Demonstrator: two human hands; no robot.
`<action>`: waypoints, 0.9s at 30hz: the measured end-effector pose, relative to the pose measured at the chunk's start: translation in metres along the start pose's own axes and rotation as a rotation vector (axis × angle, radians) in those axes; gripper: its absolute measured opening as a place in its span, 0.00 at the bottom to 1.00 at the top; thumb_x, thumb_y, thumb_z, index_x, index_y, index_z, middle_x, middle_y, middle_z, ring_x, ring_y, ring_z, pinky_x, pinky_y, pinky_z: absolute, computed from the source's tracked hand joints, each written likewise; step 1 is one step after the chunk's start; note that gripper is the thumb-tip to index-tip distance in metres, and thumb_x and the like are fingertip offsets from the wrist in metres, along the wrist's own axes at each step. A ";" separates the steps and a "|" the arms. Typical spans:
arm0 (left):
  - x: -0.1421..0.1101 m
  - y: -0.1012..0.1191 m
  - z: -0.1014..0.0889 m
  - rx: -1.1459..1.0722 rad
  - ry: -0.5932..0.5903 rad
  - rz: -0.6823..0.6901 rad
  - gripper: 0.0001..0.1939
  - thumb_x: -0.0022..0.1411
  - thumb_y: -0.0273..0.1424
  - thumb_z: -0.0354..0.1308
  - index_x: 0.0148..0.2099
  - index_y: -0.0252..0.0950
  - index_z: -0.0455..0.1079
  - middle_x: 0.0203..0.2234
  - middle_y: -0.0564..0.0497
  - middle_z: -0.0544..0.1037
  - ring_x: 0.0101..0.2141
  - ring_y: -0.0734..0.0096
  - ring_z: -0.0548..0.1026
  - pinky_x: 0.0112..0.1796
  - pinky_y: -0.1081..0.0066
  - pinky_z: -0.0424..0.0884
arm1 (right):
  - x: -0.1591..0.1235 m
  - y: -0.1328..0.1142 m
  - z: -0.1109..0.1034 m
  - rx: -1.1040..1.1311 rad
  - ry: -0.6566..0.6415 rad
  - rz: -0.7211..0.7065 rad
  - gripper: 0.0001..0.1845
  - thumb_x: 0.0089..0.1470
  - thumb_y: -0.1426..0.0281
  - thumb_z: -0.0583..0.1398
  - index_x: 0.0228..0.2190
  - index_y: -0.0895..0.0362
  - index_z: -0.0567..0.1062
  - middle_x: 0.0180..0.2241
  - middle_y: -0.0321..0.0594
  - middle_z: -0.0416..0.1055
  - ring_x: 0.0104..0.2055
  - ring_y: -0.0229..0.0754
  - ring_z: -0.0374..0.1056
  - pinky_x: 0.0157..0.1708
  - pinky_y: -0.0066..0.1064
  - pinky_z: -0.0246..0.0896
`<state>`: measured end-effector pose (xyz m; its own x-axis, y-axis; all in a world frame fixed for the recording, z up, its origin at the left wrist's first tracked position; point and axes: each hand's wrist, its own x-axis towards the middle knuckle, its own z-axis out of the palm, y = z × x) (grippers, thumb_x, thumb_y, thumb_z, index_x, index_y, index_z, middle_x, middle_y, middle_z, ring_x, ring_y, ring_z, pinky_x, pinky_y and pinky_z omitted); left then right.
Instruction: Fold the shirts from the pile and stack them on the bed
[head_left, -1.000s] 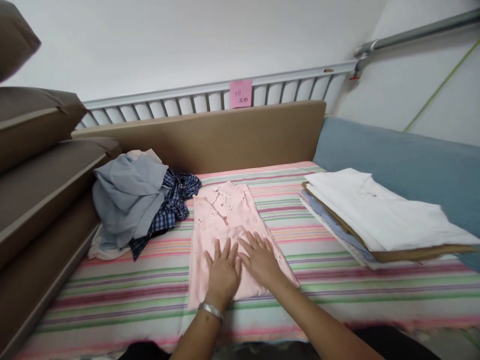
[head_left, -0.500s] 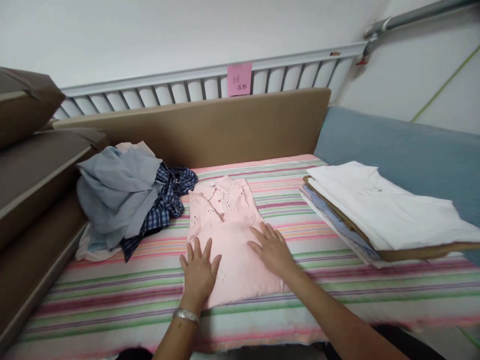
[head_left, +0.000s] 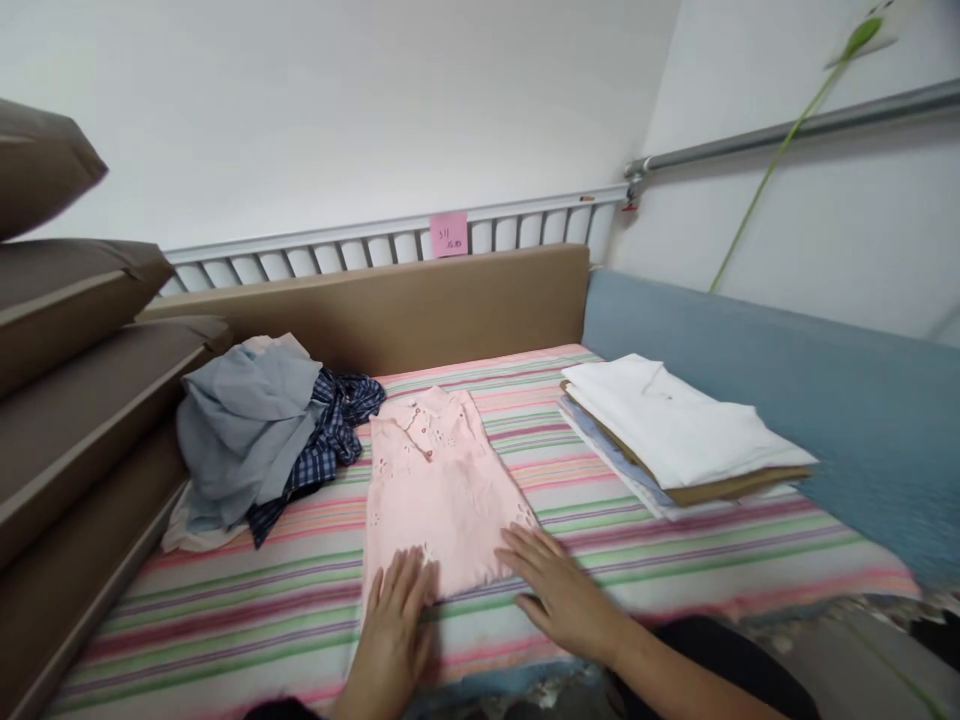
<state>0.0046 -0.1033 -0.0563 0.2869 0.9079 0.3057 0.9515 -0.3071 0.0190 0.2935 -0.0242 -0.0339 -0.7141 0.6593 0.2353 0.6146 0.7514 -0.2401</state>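
Note:
A folded pink embroidered shirt (head_left: 435, 480) lies flat in the middle of the striped sheet (head_left: 247, 590). My left hand (head_left: 397, 625) rests palm down, fingers stretched out, on the shirt's near left corner. My right hand (head_left: 559, 590) lies flat with fingers spread at the shirt's near right corner, partly on the sheet. Neither hand holds anything.
A heap of unfolded clothes (head_left: 259, 425), grey and blue plaid, sits at the left. A stack of folded clothes (head_left: 675, 435) with a white shirt on top lies at the right. Brown cushions (head_left: 67, 360) are piled at the left, a brown board (head_left: 405, 305) behind, a blue surface (head_left: 787, 390) at right.
Both hands slid from the shirt's middle outward and back toward me, ending at its near corners. The camera view pulled back and turned slightly right.

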 end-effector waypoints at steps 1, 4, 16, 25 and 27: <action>-0.008 -0.001 0.006 0.014 0.000 0.006 0.36 0.56 0.17 0.43 0.65 0.44 0.43 0.63 0.48 0.53 0.63 0.61 0.47 0.57 0.54 0.57 | -0.008 -0.001 0.004 -0.014 -0.013 -0.010 0.28 0.57 0.70 0.50 0.59 0.51 0.57 0.62 0.38 0.51 0.65 0.44 0.41 0.63 0.44 0.36; -0.012 -0.011 0.016 0.030 -0.077 -0.064 0.38 0.52 0.12 0.39 0.64 0.41 0.49 0.62 0.47 0.55 0.62 0.64 0.51 0.57 0.58 0.58 | -0.008 0.002 0.014 -0.069 -0.042 0.066 0.31 0.53 0.79 0.47 0.59 0.53 0.59 0.61 0.39 0.55 0.64 0.42 0.45 0.62 0.44 0.41; 0.012 0.010 -0.040 0.103 -0.402 -0.237 0.40 0.50 0.08 0.36 0.62 0.39 0.55 0.59 0.41 0.61 0.58 0.65 0.60 0.57 0.65 0.56 | 0.008 -0.005 -0.023 -0.110 -0.044 0.156 0.21 0.54 0.80 0.47 0.43 0.57 0.73 0.43 0.44 0.74 0.47 0.44 0.67 0.54 0.39 0.52; -0.004 0.040 -0.040 -0.041 -0.568 -0.309 0.38 0.51 0.26 0.56 0.64 0.42 0.50 0.62 0.43 0.55 0.61 0.52 0.53 0.57 0.55 0.56 | -0.028 -0.014 -0.050 0.082 -0.319 0.288 0.28 0.47 0.70 0.58 0.53 0.57 0.68 0.56 0.50 0.62 0.59 0.54 0.55 0.57 0.50 0.47; 0.017 0.047 -0.052 -0.135 -0.449 -0.259 0.36 0.55 0.37 0.55 0.64 0.42 0.49 0.63 0.46 0.52 0.62 0.52 0.49 0.58 0.53 0.54 | -0.009 -0.018 -0.060 0.155 -0.256 0.305 0.29 0.51 0.60 0.56 0.54 0.56 0.67 0.57 0.49 0.61 0.60 0.52 0.55 0.57 0.45 0.49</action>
<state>0.0481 -0.1172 -0.0012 0.0920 0.9824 -0.1625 0.9831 -0.0637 0.1715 0.3093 -0.0421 0.0253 -0.5795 0.8082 -0.1048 0.7669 0.4972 -0.4058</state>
